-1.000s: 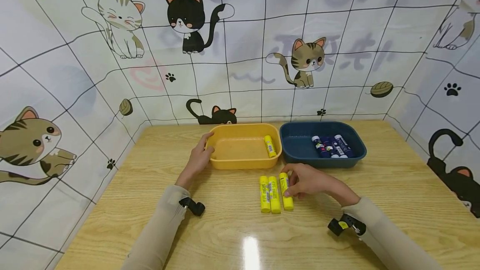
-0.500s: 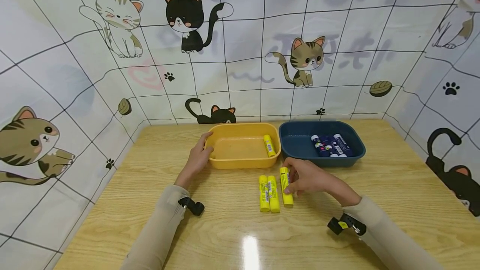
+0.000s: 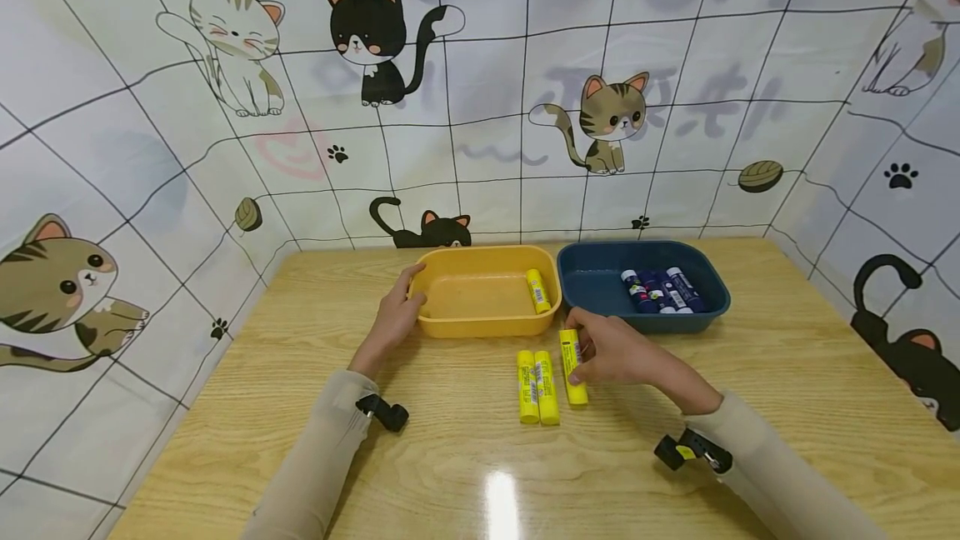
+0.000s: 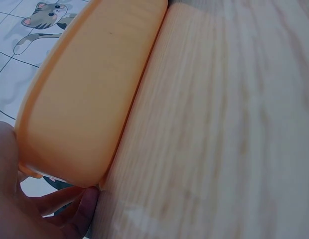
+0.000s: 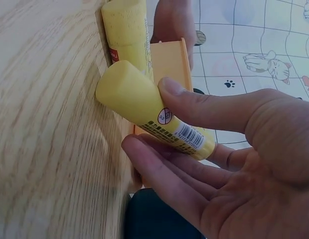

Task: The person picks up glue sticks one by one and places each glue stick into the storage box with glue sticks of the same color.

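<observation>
My left hand [image 3: 392,315] grips the left end of a yellow plastic bin [image 3: 480,327], thumb and fingers about its wall. In the left wrist view the fingertips [image 4: 87,201] touch the base of that end. Between thumb and fingers, my right hand [image 3: 617,350] pinches a yellow glue stick [image 3: 571,357], seen tilted in the right wrist view with its barcode label [image 5: 189,135] showing. Left of it, two more yellow glue sticks [image 3: 528,390] lie side by side on the table. Another yellow glue stick [image 3: 537,291] leans inside the bin at its right end.
A dark blue bin [image 3: 600,277] stands against the yellow one on the right, with several dark blue glue sticks [image 3: 679,290] in its right half. The wooden table [image 3: 420,473] ends at a cat-patterned cloth wall [image 3: 487,107].
My right hand has moved the pinched glue stick a little away from me toward the bins, out of line with the other two. My left hand stays on the yellow bin.
</observation>
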Available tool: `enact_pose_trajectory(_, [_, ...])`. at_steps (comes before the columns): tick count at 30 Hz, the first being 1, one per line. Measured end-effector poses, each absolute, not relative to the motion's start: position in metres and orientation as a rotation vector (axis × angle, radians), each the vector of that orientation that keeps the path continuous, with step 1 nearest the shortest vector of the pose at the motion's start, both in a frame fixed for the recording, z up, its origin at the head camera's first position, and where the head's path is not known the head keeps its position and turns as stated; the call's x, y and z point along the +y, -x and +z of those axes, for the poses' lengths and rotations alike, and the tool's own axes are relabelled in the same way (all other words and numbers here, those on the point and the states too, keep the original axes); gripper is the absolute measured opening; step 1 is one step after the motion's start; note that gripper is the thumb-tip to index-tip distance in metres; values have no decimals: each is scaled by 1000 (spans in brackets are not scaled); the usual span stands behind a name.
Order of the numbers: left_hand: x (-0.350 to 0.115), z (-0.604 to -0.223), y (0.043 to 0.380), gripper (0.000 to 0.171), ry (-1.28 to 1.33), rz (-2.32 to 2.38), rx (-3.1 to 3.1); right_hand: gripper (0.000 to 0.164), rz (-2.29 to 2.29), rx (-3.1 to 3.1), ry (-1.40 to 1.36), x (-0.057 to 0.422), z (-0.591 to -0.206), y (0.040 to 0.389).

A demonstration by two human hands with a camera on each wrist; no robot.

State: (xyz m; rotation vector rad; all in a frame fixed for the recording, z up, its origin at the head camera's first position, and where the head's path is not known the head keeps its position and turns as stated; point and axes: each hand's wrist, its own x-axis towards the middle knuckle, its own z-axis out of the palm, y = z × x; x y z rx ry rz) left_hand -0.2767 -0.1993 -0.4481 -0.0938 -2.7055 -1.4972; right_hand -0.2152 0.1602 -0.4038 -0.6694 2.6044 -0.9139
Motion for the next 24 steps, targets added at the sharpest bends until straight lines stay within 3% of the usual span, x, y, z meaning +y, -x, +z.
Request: enact_pose_trajectory(24, [-199,-449,277,54,92,-1485,-2701,55,-909,2715,723,156,-395,207])
